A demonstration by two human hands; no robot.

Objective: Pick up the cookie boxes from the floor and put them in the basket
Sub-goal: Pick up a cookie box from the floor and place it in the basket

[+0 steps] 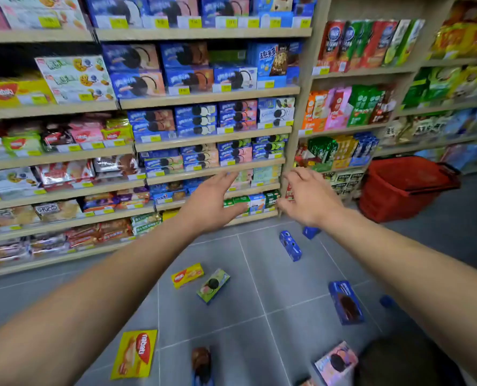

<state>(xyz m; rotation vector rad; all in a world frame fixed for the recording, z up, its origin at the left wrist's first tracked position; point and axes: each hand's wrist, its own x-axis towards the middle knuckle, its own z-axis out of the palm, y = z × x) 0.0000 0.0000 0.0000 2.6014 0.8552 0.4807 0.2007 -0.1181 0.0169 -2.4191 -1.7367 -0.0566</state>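
- Grey floor tiles (287, 288) carry the scattered cookie boxes, none of them in the red basket (404, 188), which stands on the floor at the right beside the wooden shelving (209, 97).
- Both arms reach forward over the floor; the left hand (212, 201) is spread with fingers straight and holds nothing.
- The right hand (309, 199) is likewise empty, its fingers loosely extended and a little bent, raised in front of the lowest shelves.
- A blue box (290, 245) lies just below the right hand's wrist, with a second small blue box (311, 232) partly hidden behind that wrist.
- A small yellow box (187, 275) and a green box (213, 285) lie next to each other mid-floor, between the two forearms.
- A larger blue box (346, 302) lies near the right forearm.
- Nearest the camera lie a large yellow box (135, 354), a pink box (336, 362), and a dark brown-fronted box (201, 363), blurred.
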